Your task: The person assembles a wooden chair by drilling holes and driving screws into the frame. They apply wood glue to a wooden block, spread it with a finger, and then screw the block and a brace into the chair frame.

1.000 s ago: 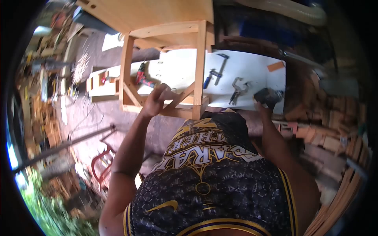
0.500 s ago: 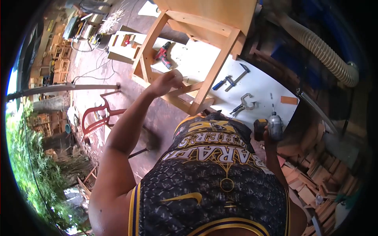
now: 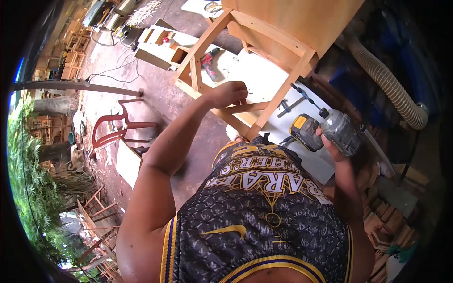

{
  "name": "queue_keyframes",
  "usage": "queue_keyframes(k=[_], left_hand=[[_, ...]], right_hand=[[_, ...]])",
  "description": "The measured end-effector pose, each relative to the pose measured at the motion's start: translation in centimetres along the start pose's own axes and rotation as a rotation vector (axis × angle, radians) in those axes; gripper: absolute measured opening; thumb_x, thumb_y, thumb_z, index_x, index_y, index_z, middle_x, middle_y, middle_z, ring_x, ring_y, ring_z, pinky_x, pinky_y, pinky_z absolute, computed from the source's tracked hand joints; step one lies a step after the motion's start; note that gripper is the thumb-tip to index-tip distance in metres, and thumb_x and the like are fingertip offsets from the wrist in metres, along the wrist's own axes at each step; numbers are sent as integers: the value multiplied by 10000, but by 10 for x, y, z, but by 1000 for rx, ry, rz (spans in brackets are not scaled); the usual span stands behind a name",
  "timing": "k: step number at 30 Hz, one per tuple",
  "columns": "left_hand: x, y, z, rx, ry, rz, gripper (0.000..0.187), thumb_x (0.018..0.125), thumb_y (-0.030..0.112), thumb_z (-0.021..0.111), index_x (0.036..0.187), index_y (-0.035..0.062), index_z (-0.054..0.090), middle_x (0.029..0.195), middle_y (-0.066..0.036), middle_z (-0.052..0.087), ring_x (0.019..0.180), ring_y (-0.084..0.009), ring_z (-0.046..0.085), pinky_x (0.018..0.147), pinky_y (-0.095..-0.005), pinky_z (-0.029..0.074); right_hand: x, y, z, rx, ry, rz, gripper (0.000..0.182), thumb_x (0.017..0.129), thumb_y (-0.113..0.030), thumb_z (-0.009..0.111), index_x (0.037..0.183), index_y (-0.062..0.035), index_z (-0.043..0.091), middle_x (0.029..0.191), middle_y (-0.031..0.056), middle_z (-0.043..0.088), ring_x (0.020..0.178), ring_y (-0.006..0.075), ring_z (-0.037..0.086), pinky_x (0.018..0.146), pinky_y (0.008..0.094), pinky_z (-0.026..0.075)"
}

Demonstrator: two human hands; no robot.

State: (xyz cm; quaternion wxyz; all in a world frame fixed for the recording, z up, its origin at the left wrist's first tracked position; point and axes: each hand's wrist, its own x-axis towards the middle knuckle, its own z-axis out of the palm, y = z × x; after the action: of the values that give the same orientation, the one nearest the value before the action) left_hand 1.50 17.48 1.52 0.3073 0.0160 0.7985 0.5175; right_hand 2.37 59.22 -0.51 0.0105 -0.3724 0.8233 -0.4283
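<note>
My left hand [image 3: 229, 94] is closed in a pinch at the near rail of a wooden frame [image 3: 278, 115], and a thin screw [image 3: 250, 93] sticks out past the fingers. My right hand [image 3: 331, 145] grips a grey cordless impact driver [image 3: 340, 132] with a yellow-and-black battery [image 3: 304, 129]. Its long bit [image 3: 306, 94] points up and left, toward the frame's right leg. A bar clamp [image 3: 291, 107] lies on the white board behind the driver, partly covered by it. Inside the frame's outline, a red-and-black drill [image 3: 209, 63] rests on the white surface.
A large wooden panel [image 3: 325, 23] joins the frame's far side. On the right runs a ribbed hose [image 3: 391, 82]. A red plastic chair [image 3: 111, 125] stands at left. Wood offcuts [image 3: 384, 226] are piled at lower right, and cables [image 3: 113, 78] cross the floor.
My right hand has raised the impact driver from beside my body up over the white board, toward the frame. My left hand stays at the frame rail; the whole view has shifted.
</note>
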Motion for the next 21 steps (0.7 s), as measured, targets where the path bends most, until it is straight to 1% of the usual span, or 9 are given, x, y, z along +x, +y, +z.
queue_keyframes(k=[3, 6, 8, 12, 14, 16, 17, 19, 21], left_hand=[[4, -9, 1, -51, -3, 60, 219, 989, 205, 471, 909, 27, 569, 827, -36, 631, 753, -112, 613, 688, -274, 514], [7, -14, 0, -76, 7, 43, 213, 986, 201, 476, 903, 27, 567, 824, -32, 628, 748, -109, 607, 691, -269, 513], [8, -16, 0, -93, 9, 24, 213, 985, 201, 478, 901, 27, 567, 826, -31, 628, 749, -107, 606, 691, -267, 513], [9, -17, -2, -82, 52, 17, 209, 982, 209, 493, 918, 31, 583, 822, -26, 621, 747, -99, 594, 715, -266, 510], [9, -15, -1, -30, 79, 34, 211, 979, 223, 510, 923, 35, 591, 822, -25, 620, 750, -96, 589, 732, -266, 507], [8, -8, 5, -442, 346, 10, 184, 981, 215, 513, 986, 49, 591, 829, -28, 623, 763, -111, 592, 770, -281, 503], [7, -6, 8, -442, 347, 11, 184, 981, 215, 513, 986, 49, 591, 829, -28, 623, 763, -111, 592, 770, -281, 503], [3, 0, 17, -1047, 261, 125, 152, 987, 197, 485, 1009, 67, 562, 872, -48, 637, 823, -149, 601, 804, -301, 496], [-5, 25, 28, -1263, 295, 128, 118, 984, 177, 482, 1044, 91, 537, 909, -58, 649, 865, -177, 631, 879, -349, 500]], right_hand=[[19, -12, 9, 239, 35, 86, 207, 807, -95, 661, 1014, -91, 683, 1048, 84, 682, 1005, 262, 630, 946, 404, 444], [29, -15, 16, 165, -8, 76, 234, 787, -104, 662, 1018, -70, 680, 1041, 91, 684, 999, 253, 628, 942, 396, 444], [37, -32, 13, 406, -16, 208, 228, 790, -101, 660, 1013, -54, 673, 1042, 77, 682, 987, 246, 625, 917, 382, 453], [42, -24, 13, 376, -81, 155, 227, 792, -87, 659, 1015, -45, 666, 1052, 75, 672, 990, 230, 618, 891, 365, 462], [45, -21, 13, 216, -78, 78, 236, 797, -83, 659, 1029, -40, 658, 1054, 82, 666, 989, 217, 613, 882, 354, 465], [55, -28, 11, 253, -74, 69, 202, 819, -72, 617, 1016, -31, 636, 958, 66, 645, 930, 189, 598, 862, 335, 459], [62, -34, 9, 341, -70, 86, 168, 839, -63, 577, 997, -24, 617, 861, 48, 627, 872, 166, 584, 845, 320, 452], [72, -40, 6, 410, -80, 139, 161, 837, -54, 586, 990, -24, 629, 879, 56, 638, 889, 171, 590, 836, 325, 460], [83, -43, 1, 479, -91, 190, 156, 835, -45, 596, 982, -25, 642, 898, 64, 649, 906, 175, 597, 828, 331, 468]])
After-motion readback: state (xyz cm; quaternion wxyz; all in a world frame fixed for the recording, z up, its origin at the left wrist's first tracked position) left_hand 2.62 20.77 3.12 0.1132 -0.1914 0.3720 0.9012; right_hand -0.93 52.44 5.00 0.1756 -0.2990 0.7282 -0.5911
